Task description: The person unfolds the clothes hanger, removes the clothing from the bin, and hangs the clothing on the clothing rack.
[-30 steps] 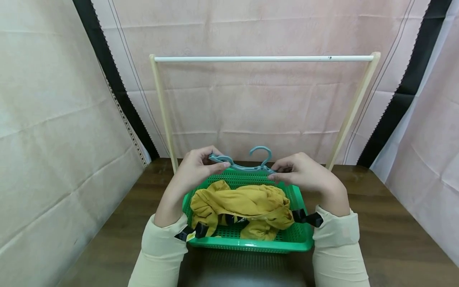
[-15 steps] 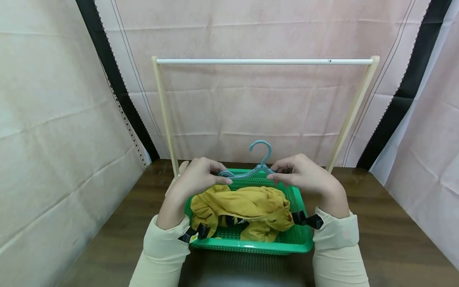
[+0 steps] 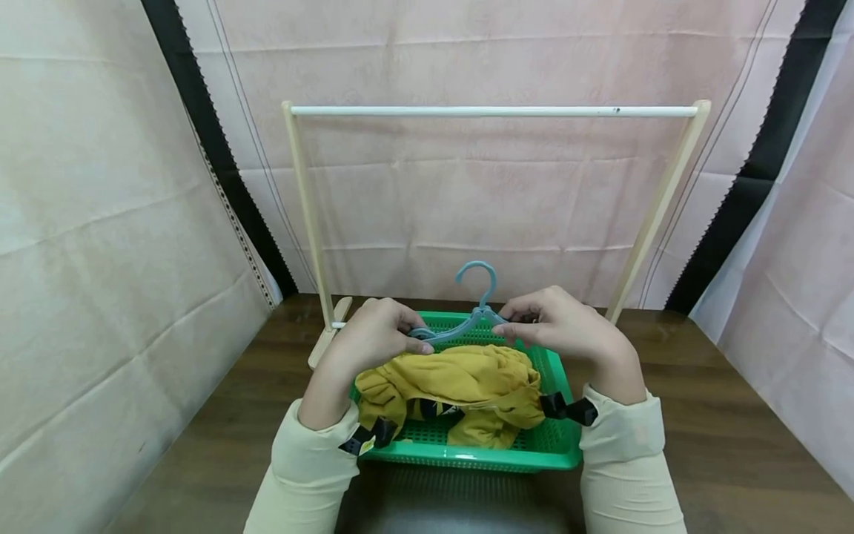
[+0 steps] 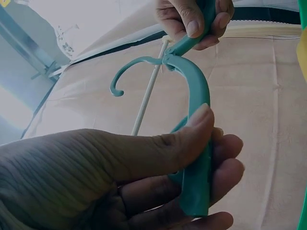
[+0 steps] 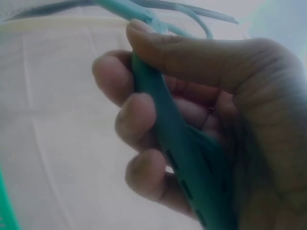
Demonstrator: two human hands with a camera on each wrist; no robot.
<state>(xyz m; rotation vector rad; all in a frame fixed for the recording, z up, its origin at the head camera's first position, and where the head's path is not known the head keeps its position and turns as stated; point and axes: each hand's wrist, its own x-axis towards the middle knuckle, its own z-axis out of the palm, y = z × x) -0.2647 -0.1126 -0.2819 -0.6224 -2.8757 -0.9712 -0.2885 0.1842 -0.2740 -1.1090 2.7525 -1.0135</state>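
Note:
A blue-green plastic clothes hanger (image 3: 459,326) is held between both hands above the far part of a green basket (image 3: 467,458), its hook pointing up. My left hand (image 3: 376,334) pinches the left arm of the hanger between thumb and fingers; the left wrist view shows the thumb (image 4: 192,129) lying along it. My right hand (image 3: 563,322) grips the right arm close to the hook's base, fingers curled round it in the right wrist view. Inside the basket, below the hands, lies a crumpled mustard-yellow garment (image 3: 460,378) with a dark printed patch.
A rack with a white crossbar (image 3: 494,111) and cream posts (image 3: 657,215) stands behind the basket on the brown wooden table (image 3: 727,445). One rack foot (image 3: 328,337) shows beside the left hand. Pale cloth walls (image 3: 133,222) surround the table.
My left hand has moved down and a little to the right with its end of the hanger. The hanger has swung more upright, its hook higher. The right hand has barely moved.

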